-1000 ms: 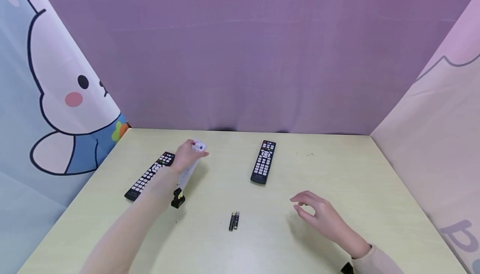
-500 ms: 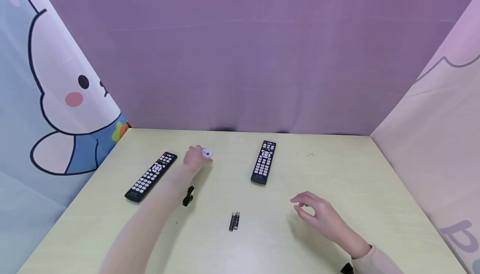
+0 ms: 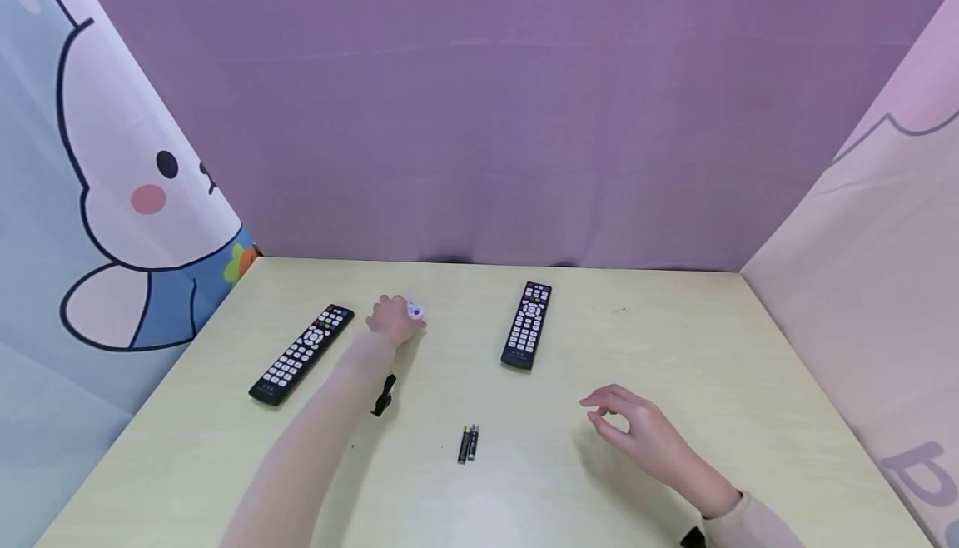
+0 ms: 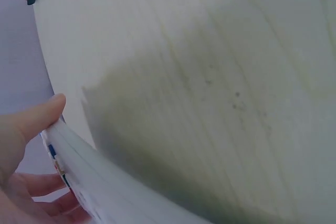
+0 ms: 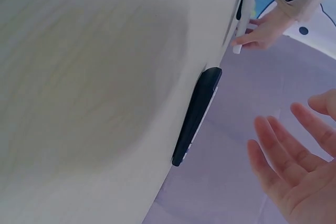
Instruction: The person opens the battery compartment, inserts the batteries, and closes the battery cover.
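My left hand [image 3: 393, 320] grips a white remote control [image 4: 118, 184] by its edges, just over the table on the left side. In the head view only the far tip of that remote shows past the fingers; the hand and forearm cover the rest. Its coloured buttons face the palm side in the left wrist view. My right hand [image 3: 646, 438] hovers over the table at the right with nothing in it, fingers loosely bent. Nearest to it are two small dark batteries [image 3: 468, 444] lying side by side and a black remote control [image 3: 527, 326].
A second black remote [image 3: 301, 355] lies slanted at the left, beside my left forearm. The pale tabletop [image 3: 659, 348] ends at a purple cloth backdrop [image 3: 479, 115], with printed cloth walls at either side.
My left hand has moved a little to the right and down with the white remote, away from the left black remote, and lowered it toward the table. My right hand stays put.
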`<state>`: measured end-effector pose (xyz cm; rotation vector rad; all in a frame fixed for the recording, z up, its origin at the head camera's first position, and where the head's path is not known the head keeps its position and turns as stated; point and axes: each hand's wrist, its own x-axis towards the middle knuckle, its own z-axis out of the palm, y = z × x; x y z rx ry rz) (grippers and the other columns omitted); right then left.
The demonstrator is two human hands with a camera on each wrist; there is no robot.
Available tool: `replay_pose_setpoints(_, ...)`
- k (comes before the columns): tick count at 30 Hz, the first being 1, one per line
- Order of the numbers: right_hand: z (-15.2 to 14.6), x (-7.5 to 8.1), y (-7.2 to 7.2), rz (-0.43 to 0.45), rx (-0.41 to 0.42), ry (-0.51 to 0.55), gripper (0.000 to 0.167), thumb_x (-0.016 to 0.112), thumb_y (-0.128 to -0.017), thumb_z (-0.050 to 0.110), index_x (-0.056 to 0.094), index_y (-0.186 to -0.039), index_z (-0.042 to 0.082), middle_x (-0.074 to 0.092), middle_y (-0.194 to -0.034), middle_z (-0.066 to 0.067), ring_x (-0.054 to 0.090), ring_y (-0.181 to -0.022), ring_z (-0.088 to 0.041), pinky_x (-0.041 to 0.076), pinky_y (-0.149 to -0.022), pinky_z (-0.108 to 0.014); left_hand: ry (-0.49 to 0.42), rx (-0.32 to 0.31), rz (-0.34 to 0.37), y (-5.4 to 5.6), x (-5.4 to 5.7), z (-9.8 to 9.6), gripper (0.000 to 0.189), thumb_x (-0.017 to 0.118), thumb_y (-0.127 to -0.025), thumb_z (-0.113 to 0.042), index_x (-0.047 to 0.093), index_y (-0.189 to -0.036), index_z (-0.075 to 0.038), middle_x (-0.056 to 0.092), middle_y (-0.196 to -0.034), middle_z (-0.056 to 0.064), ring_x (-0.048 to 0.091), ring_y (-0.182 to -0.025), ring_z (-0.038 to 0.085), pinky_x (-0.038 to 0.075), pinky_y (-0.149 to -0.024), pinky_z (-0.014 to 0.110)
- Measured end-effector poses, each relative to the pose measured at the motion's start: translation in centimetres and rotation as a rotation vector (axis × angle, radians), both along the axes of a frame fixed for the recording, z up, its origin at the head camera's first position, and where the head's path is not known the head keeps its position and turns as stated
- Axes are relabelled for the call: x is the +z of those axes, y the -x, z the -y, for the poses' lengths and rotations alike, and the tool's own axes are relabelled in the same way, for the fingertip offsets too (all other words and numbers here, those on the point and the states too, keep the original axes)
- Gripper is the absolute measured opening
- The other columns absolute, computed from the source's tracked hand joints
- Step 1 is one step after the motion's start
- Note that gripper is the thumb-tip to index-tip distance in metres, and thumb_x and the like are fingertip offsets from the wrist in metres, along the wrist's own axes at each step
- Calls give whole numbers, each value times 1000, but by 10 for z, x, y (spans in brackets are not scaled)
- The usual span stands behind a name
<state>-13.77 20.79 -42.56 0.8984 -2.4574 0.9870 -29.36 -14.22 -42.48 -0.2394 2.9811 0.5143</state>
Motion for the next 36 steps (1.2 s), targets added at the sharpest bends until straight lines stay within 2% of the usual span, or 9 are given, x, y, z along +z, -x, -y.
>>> replay_pose_setpoints(5,0,1,0,6,5,0,23,64,-74,-2,63,-92,12,61,-92,2,56,-75,-5,49,-54,-20,50,-11,15,3,-3,1,58,67,-74,-36,51,-111,6,48,-107,22,43,-104,38,35,-91,53)
replay_pose_setpoints(14,-1,3,-2,15,14,-9,22,63,-75,-3,63,-92,11,61,-91,0,56,-74,-5,49,-52,-20,89,-46,43,6,-11,4,57,68,-72,-38,54,-106,5,50,-102,22,45,-99,36,40,-86,48)
replay_pose_setpoints(27,-2,2,-1,17,17,-15,21,63,-75,-3,63,-92,9,62,-91,0,56,-74,-5,49,-52,-21,75,-71,79,7,-11,3,53,68,-74,-35,55,-106,5,48,-100,23,44,-95,34,42,-83,47)
replay_pose_setpoints(31,-2,2,-1,18,17,-18,21,63,-75,-3,63,-92,9,62,-91,0,56,-74,-5,50,-53,-21,62,-68,85,8,-11,3,56,66,-75,-37,52,-109,5,47,-104,24,43,-100,37,39,-87,50)
replay_pose_setpoints(36,-2,2,-1,21,11,-27,20,63,-75,-2,64,-92,9,62,-91,1,56,-74,-4,50,-53,-20,36,-35,109,8,-11,0,68,56,-80,-44,39,-120,9,42,-117,29,37,-112,42,28,-95,57)
